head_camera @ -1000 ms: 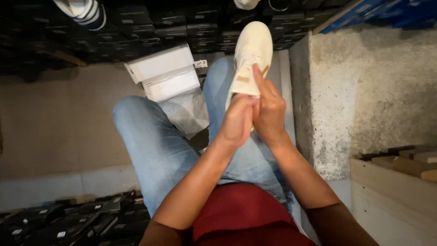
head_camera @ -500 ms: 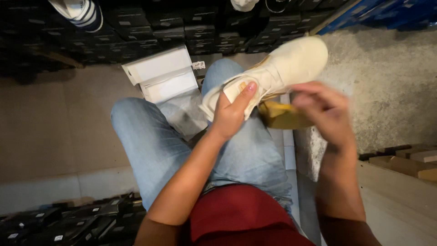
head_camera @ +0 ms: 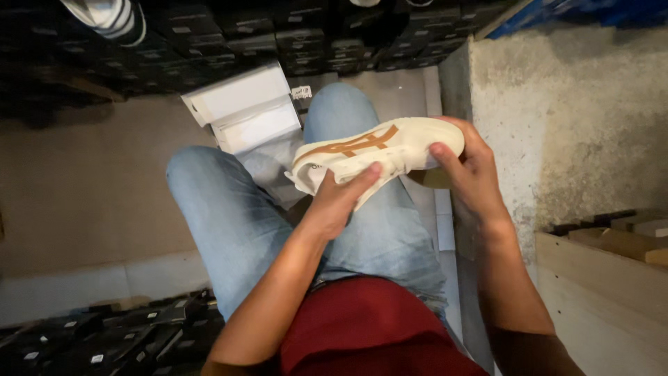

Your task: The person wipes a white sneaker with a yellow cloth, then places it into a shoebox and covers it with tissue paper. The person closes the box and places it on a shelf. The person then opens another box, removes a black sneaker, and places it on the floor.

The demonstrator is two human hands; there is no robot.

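At far left I see dark boxes point(head_camera: 104, 341) stacked along the floor point(head_camera: 83, 188), and more fill the shelves point(head_camera: 229, 35) at the top. Just right of that, an open white box point(head_camera: 243, 115) lies on the floor beside my knees, which are in blue jeans point(head_camera: 236, 216). My left hand point(head_camera: 341, 198) is closed on the heel end of a cream shoe point(head_camera: 376, 150) with tan stripes, thumb pressed on its side. The shoe lies on its side above my right thigh, toe pointing right. My right hand point(head_camera: 470, 170) grips the toe end, fingers wrapped over it, thumb on the sole edge. Right of my hands, a rough concrete wall point(head_camera: 577, 132) rises, with a pale wooden ledge point(head_camera: 605, 278) below it.
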